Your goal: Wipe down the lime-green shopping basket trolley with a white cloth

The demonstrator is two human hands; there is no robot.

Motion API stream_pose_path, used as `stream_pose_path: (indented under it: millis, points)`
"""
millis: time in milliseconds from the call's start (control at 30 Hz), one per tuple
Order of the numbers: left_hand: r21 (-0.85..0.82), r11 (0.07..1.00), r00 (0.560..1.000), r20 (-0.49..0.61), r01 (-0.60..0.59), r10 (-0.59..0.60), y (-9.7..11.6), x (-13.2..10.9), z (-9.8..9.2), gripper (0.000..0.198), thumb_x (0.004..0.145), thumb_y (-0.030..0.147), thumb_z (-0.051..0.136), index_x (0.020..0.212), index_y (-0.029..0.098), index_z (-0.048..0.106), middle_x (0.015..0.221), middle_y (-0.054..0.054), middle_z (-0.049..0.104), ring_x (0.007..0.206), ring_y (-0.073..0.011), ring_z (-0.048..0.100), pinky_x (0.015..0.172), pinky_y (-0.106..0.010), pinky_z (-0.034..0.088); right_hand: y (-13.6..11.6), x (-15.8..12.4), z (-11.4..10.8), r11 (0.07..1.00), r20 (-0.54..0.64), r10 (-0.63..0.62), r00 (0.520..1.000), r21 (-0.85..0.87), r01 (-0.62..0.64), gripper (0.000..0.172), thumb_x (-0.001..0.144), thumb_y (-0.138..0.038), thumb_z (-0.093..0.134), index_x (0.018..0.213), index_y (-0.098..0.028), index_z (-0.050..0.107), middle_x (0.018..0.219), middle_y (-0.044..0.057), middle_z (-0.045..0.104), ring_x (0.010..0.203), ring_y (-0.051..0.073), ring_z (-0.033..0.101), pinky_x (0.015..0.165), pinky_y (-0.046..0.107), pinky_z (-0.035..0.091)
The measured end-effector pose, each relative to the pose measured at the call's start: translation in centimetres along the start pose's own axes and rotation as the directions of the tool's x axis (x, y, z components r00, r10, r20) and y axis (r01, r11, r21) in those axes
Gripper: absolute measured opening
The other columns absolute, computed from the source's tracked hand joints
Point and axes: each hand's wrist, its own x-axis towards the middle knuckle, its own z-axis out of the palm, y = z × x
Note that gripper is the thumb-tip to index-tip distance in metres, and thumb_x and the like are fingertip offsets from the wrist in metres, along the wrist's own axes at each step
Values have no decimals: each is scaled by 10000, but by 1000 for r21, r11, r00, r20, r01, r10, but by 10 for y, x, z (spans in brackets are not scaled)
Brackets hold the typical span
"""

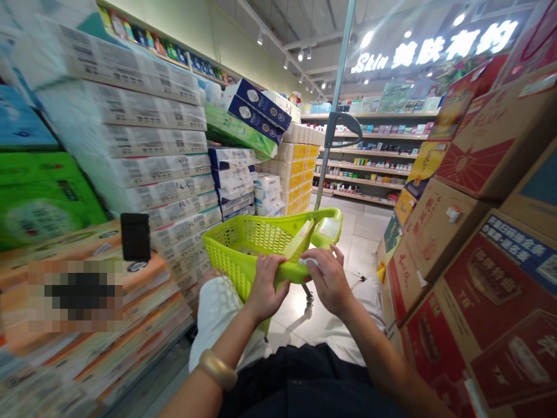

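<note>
A lime-green shopping basket (237, 264) with perforated sides is tilted in front of my knees. My left hand (266, 287) is closed over its near green bar, fingers on top and thumb below. My right hand (328, 278) is at the right end of that bar, fingers curled over a small white piece (310, 261) that looks like tissue or cloth. A pale flat strip (299, 239) slants up inside the basket behind the bar. Beyond my right hand is a green end part with a clear label window (329, 227). The basket's bottom is mostly hidden.
A metal pole (338, 75) with a grey hooked handle (343, 130) rises behind the basket. Wrapped stacks of packs (161, 133) line the left, with a black phone-like object (135, 237) on orange packs (156, 273). Cartons (461, 226) line the right. Stocked shelves (365, 168) are behind.
</note>
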Motion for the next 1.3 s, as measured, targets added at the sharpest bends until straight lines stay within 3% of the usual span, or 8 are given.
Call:
stream_pose_path:
  millis: [200,500,633,833,1033,1100,1200,1300]
  points:
    - [-51,997,998,3,59,-59,7,4,-4,259,833,412,456,1005,231,526,995,-45,594,996,-244,519,1101,-495,247,22,3,-3,997,-131,77,988,15,-76,224,970,-255,365,989,-243,588,1022,8,682,1028,152,611,1112,388,168]
    - [-93,995,999,-5,47,-48,4,-5,-16,237,875,394,390,996,228,507,977,-41,582,983,-226,520,1125,-488,210,20,-3,1,1000,-85,3,996,8,-3,221,971,-255,370,998,-256,589,1017,-10,684,1018,150,620,1120,374,148]
    - [-108,994,1000,20,21,-19,-2,-5,-15,286,901,434,353,1020,231,516,999,-48,580,1002,-227,511,1112,-475,238,2,-7,4,1000,-137,-10,991,9,11,221,960,-228,374,997,-248,591,991,-2,683,997,154,618,1119,393,170]
    - [-163,986,998,46,39,-32,-4,-2,-13,341,912,499,357,1031,226,523,1031,-56,586,1039,-231,513,1108,-465,251,-27,-18,7,972,-46,-222,974,-83,218,274,930,-166,426,1113,-296,584,1096,2,673,1115,163,583,1142,422,160]
    - [-176,984,997,71,37,-25,-4,2,-9,323,899,475,364,1042,233,523,1052,-58,588,1045,-241,506,1112,-469,229,3,-39,20,955,-284,-274,919,-189,227,372,903,-128,444,1236,-281,510,1265,70,596,1244,215,516,1091,454,283]
    - [-169,984,996,81,47,-34,-1,3,-8,307,897,453,365,1047,237,523,1053,-54,589,1046,-241,503,1114,-467,227,1,-48,32,952,-303,-263,916,-234,196,387,895,-136,467,1236,-310,530,1294,54,588,1289,231,480,1118,466,240]
    - [-178,982,994,97,70,-53,4,5,-9,280,899,417,371,1045,238,530,1048,-44,594,1039,-234,506,1099,-453,258,-6,-52,43,907,-199,-335,921,-333,258,369,886,-167,519,1170,-391,592,1253,-16,633,1282,215,492,1175,457,70]
    - [-202,976,991,120,78,-54,8,8,-12,266,903,377,362,1029,233,547,1034,-39,604,1027,-227,514,1069,-440,302,0,-47,38,861,-164,-423,891,-379,339,351,887,-178,529,1135,-414,603,1236,-44,646,1263,192,514,1181,443,6]
